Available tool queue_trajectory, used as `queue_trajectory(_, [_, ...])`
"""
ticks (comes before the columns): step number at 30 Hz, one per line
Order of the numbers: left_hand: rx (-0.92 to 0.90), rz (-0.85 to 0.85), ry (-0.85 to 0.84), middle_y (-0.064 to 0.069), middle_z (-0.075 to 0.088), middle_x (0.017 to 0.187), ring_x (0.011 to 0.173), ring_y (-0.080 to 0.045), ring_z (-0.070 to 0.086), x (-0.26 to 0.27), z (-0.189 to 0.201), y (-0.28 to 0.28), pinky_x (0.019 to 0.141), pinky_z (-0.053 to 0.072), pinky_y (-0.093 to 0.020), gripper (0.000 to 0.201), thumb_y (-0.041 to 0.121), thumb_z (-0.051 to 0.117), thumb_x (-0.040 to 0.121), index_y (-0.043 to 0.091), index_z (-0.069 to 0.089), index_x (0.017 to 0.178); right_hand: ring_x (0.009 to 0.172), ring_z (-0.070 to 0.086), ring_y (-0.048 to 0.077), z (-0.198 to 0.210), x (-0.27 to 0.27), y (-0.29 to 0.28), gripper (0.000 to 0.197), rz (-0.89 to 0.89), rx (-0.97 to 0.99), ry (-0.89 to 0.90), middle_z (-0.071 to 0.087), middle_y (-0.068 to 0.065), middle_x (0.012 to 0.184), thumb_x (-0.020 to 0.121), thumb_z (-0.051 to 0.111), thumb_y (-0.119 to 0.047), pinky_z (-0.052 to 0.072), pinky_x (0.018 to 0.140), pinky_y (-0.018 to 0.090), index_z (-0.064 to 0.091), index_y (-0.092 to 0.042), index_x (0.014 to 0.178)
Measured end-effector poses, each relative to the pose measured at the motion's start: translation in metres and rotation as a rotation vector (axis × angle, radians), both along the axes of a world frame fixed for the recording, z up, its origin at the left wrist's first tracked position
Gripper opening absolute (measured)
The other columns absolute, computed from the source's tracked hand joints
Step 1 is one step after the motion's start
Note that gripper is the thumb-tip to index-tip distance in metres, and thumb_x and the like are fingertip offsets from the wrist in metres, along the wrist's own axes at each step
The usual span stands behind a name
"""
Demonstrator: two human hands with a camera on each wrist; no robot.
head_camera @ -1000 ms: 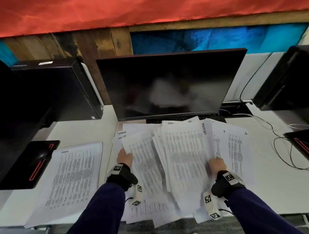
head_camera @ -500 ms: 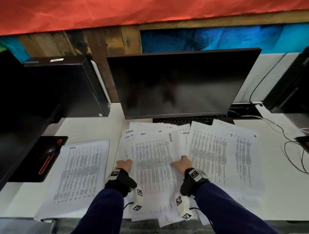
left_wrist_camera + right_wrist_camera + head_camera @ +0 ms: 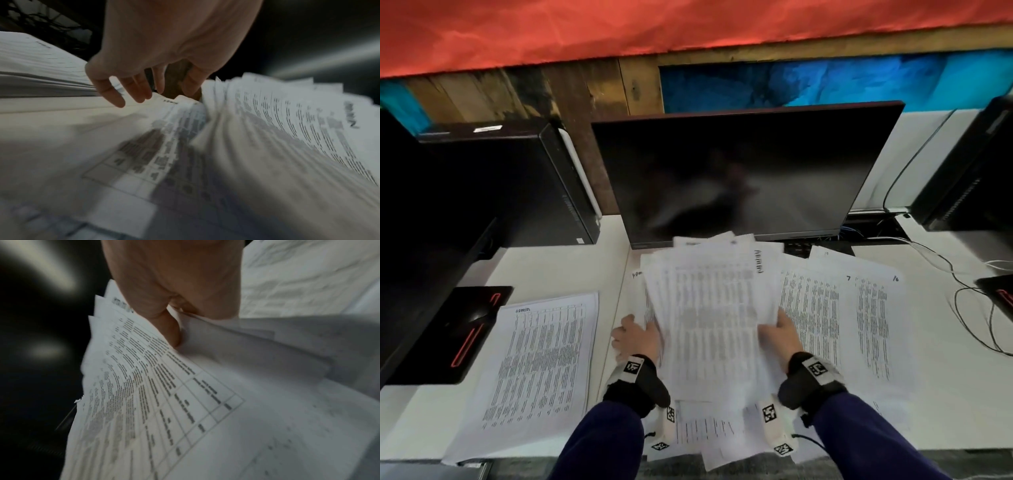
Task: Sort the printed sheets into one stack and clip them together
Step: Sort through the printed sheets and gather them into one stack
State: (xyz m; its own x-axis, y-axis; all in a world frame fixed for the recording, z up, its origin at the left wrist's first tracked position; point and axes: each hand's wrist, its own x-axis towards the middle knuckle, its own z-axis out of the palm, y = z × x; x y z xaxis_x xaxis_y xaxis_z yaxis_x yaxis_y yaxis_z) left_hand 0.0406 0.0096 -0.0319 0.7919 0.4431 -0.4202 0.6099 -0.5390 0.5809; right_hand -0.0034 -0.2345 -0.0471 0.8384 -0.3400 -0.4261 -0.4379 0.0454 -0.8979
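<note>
- My right hand (image 3: 779, 334) pinches the fanned sheets (image 3: 709, 308), thumb on top, just before the monitor (image 3: 739, 171).
- My left hand (image 3: 635, 337) touches their left edge, fingers (image 3: 115, 92) loosely spread.

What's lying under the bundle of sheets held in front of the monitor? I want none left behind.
Under the bundle, more printed sheets lie on the desk, sticking out near the wrists. The right hand pinches the bundle. How many are beneath is covered.
</note>
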Motion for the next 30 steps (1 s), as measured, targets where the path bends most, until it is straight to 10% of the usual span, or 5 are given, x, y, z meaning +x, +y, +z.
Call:
queue_trajectory(7, [-0.082,-0.313,-0.163,-0.013,0.04,0.133,0.113,-0.026,0.051,-0.014,-0.002,-0.077,0.097,0.045,-0.035,0.035,0.018,0.05,0.094,0.014,0.047,0.129,0.102,0.059,0.038,-0.007,-0.026,-0.118,0.038,-0.138,-0.26,0.33,0.059,0.023,0.108,0.086,0.054,0.003,0.05,0.086,0.039,0.05,0.005,0.124])
queue_trajectory(15, [-0.395,-0.378,0.218,-0.016,0.042,0.141,0.122,-0.03,0.05,-0.011,-0.029,-0.139,0.099,0.046,-0.035,0.056,0.016,0.05,0.089,0.001,0.034,0.141,0.119,0.045,0.04,-0.008,-0.049,-0.128,0.054,-0.187,-0.609,0.607,0.041,0.019,0.133,0.084,0.055,-0.023,0.037,0.103,0.047,0.04,-0.013,0.135])
queue_trajectory(21, [-0.519,-0.312,0.258,-0.007,0.052,0.067,0.058,-0.021,0.052,-0.007,-0.027,-0.143,0.055,0.04,-0.023,0.036,0.014,0.061,0.081,-0.004,0.058,0.112,0.092,0.061,0.037,-0.02,-0.043,-0.131,0.045,-0.22,-0.242,0.433,0.06,0.016,0.097,0.074,0.064,0.002,0.053,0.082,0.041,0.044,0.008,0.114])
queue_trajectory(25, [-0.482,-0.474,0.191,-0.006,0.063,0.103,0.1,-0.026,0.061,-0.017,-0.007,-0.146,0.086,0.054,-0.036,0.036,0.008,0.056,0.088,0.001,0.058,0.124,0.093,0.049,0.031,-0.01,-0.044,-0.13,0.018,-0.156,-0.179,0.38,0.052,0.016,0.101,0.089,0.047,0.01,0.043,0.079,0.033,0.042,0.001,0.104])
queue_trajectory(30, [-0.277,-0.643,-0.06,-0.006,0.054,0.133,0.112,-0.021,0.057,-0.036,0.019,-0.149,0.089,0.043,-0.021,0.05,0.005,0.038,0.097,0.015,0.034,0.145,0.066,0.046,0.025,-0.012,-0.044,-0.136,0.012,-0.173,-0.057,0.443,0.05,0.014,0.078,0.086,0.05,0.006,0.037,0.059,0.029,0.047,0.002,0.097])
